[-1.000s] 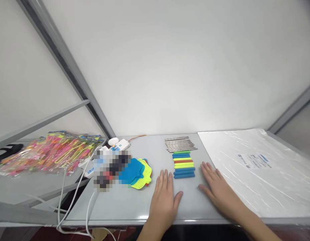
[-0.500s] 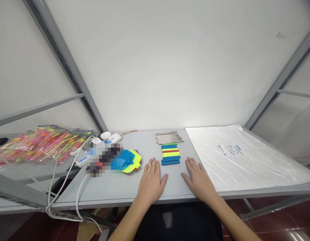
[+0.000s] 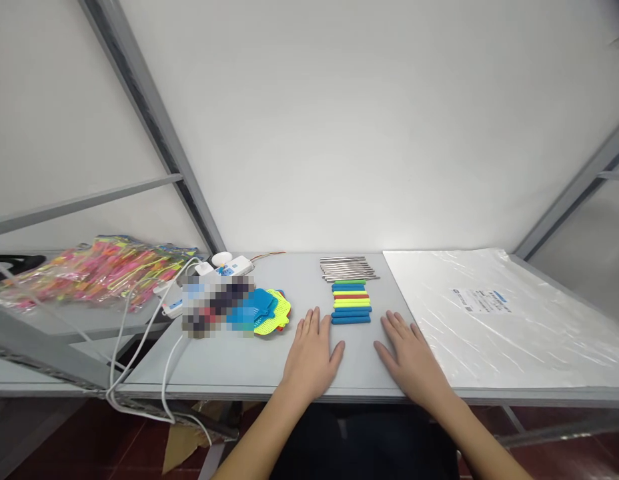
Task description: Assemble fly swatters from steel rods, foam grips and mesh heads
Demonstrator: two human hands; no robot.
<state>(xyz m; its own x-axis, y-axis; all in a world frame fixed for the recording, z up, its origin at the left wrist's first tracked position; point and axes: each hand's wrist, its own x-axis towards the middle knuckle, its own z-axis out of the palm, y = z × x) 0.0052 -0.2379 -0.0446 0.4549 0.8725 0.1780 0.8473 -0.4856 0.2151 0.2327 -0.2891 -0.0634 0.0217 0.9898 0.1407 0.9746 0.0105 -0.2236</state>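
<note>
Although loose, handles point(image 3: 351, 303) near left grip point(image 3: 312, 359)

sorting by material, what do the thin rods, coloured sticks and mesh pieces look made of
Thin rods: likely metal, polished, from their silvery shine.
Coloured sticks: perhaps plastic or rubber, fairly matte, evenly coloured.
Mesh pieces: probably plastic, fairly matte, given bright colour and regular holes.

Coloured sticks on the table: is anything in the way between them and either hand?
Nothing visible stands between the coloured sticks and the left hand or right hand; the metal rods lie beyond the sticks.
</note>
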